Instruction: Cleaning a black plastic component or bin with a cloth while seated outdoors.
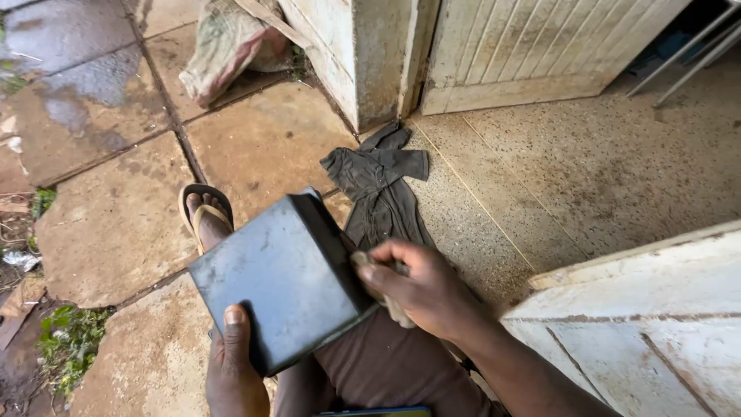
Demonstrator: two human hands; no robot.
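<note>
The left hand [235, 371] grips the near edge of a dark, scuffed, flat box [285, 282], thumb on top, holding it over the lap. The right hand [421, 289] is closed on a pale rag [390, 305] against the box's right edge. Beyond lie a dark garment [378, 189] on speckled floor [602, 162], wet paving slabs [100, 116] to the left, and white doors [532, 46] far off.
</note>
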